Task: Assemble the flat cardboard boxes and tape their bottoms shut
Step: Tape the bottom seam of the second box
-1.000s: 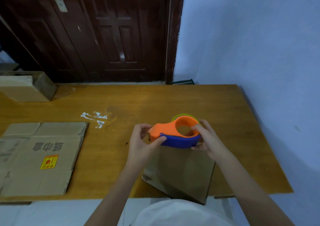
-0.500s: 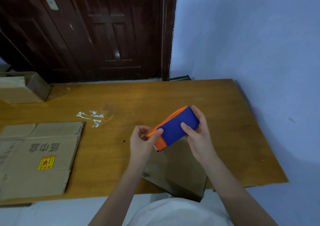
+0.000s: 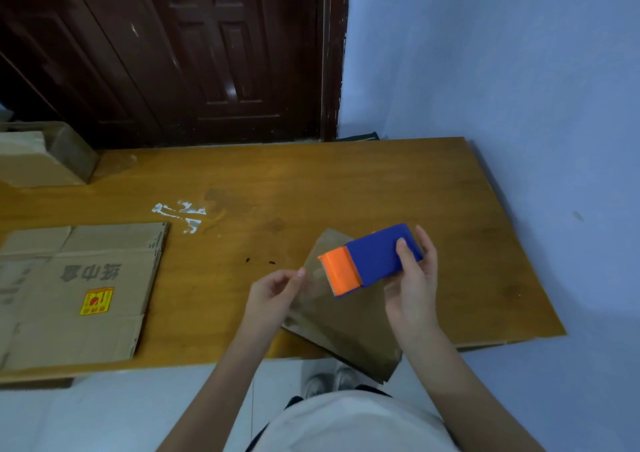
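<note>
head view: box (image 3: pixel 346 327) under hands, half-hidden

A blue and orange tape dispenser (image 3: pixel 369 260) sits right of the frame's centre, tilted with its orange end lower left, and a clear strip of tape (image 3: pixel 311 278) stretches left from that end. Under it, at lower centre, a plain brown cardboard box (image 3: pixel 346 327) lies skewed, its near corner hanging past the front edge of the surface. At the left edge a flattened cardboard box (image 3: pixel 79 292) with dark printed characters and a yellow-red label lies flat, flaps spread.
</note>
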Available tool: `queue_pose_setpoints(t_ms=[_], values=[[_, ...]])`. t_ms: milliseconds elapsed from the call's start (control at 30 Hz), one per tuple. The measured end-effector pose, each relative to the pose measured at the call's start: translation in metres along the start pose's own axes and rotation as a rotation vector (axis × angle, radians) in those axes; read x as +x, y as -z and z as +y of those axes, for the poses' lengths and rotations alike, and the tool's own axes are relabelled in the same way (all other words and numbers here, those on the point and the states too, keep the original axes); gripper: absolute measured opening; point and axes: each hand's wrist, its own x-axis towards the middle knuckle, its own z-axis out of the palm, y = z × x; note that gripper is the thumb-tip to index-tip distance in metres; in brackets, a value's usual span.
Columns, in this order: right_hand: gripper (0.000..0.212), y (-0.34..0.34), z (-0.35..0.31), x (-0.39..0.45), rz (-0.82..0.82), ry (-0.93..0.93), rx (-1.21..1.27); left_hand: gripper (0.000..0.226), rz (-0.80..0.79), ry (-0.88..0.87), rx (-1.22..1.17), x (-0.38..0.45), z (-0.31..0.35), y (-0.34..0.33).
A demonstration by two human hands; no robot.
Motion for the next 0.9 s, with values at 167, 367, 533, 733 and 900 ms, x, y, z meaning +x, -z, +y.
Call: queue_pose_setpoints(t_ms=[167, 367, 533, 733, 900], values=[[0.03, -0.001, 0.004, -0.009, 0.013, 0.027, -0.03, 0.009, -0.028, 0.168, -0.05, -0.009, -0.007, -0.003], [0.021, -0.001, 0.015, -0.022, 0.04, 0.104, -0.186, 0.007, 0.114, 0.167, 0.038, -0.017, -0.016, -0.003], [0.017, -0.005, 0.009, -0.024, 0.074, 0.213, -0.204, 0.012, 0.111, 0.276, -0.116, -0.022, -0.007, -0.01], [0.016, -0.012, -0.001, -0.023, 0.101, 0.143, -0.06, 0.015, 0.112, 0.301, -0.262, -0.025, 0.001, -0.016], [0.015, -0.012, -0.011, -0.021, 0.12, 0.112, 0.028, 0.024, 0.143, 0.197, -0.197, -0.027, 0.018, -0.023]])
